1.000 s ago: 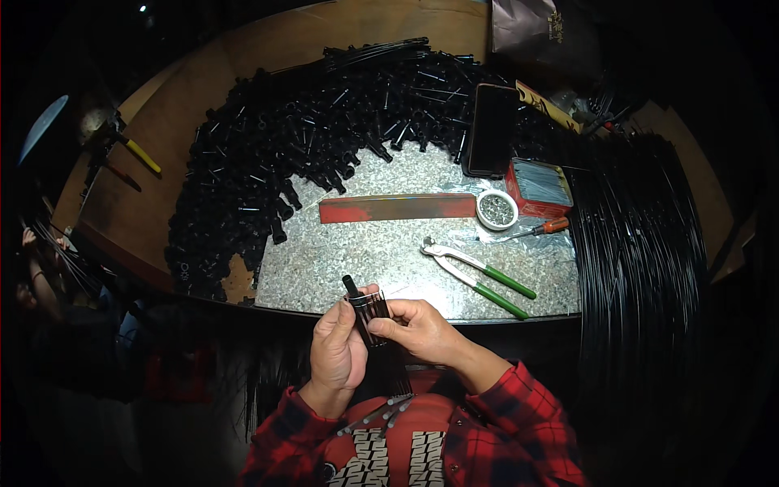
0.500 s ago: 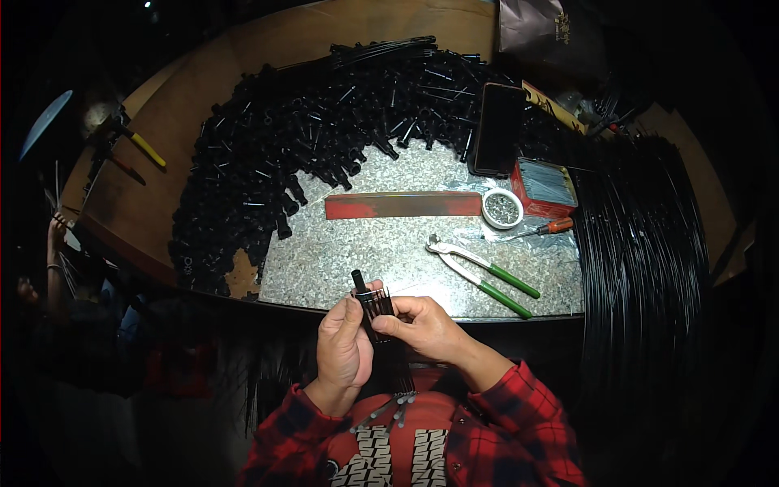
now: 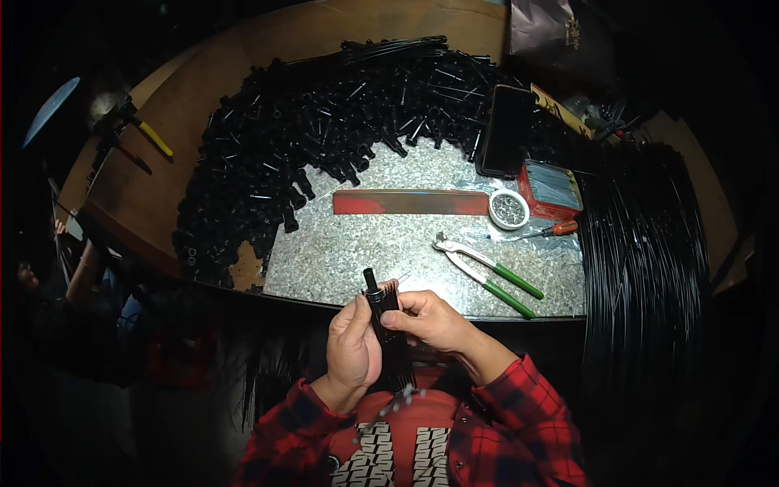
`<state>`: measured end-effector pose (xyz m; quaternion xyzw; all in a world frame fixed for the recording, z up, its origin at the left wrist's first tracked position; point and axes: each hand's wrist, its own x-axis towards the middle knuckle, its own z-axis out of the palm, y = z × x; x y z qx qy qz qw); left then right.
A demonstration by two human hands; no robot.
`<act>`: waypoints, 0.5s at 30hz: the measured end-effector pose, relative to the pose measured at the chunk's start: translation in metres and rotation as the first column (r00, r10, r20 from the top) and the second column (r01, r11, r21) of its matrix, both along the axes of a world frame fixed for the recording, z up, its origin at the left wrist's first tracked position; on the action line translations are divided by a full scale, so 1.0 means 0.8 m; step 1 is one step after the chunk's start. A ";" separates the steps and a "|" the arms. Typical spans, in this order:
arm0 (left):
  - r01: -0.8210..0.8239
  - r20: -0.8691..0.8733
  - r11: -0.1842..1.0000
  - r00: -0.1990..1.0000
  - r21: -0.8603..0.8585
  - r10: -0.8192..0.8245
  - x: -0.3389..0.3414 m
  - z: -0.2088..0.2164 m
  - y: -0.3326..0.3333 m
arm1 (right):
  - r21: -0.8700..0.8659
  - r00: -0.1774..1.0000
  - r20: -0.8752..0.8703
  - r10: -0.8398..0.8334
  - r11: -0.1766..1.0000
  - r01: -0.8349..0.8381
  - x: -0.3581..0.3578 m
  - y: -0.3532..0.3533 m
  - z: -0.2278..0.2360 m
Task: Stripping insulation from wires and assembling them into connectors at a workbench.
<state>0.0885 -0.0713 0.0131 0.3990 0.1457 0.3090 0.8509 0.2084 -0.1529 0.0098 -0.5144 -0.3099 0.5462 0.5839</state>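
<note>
Just in front of the table's near edge, my left hand (image 3: 352, 345) is closed around a black tubular piece (image 3: 372, 281), whose narrow end points up. Thin black rods (image 3: 391, 299), like umbrella ribs, stand round its collar and hang below it. My right hand (image 3: 434, 321) pinches these rods from the right, thumb on top. A thin, light wire (image 3: 403, 277) sticks out above my right fingers. My fingers hide much of the collar. Below, the rods reach down to several blurred grey tips (image 3: 398, 399) in front of my red top.
A heap of black tubular parts (image 3: 324, 130) covers the back and left. On the speckled tabletop (image 3: 341, 260) lie a red-and-dark bar (image 3: 414, 202), green-handled pincers (image 3: 491, 276), a white cup of small metal bits (image 3: 509, 210) and an orange-handled screwdriver (image 3: 560, 230). Long black rods (image 3: 641, 243) overhang the right edge.
The view has shifted slightly, and both hands sit a little further right with the tubular piece. The rods at its collar now stand closer together. At far left another person's arm has moved.
</note>
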 end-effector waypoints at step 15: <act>0.217 0.084 0.970 0.975 -0.114 -0.208 -0.004 -0.009 0.017 | -0.224 0.921 0.387 0.039 0.973 0.053 -0.003 -0.013 0.025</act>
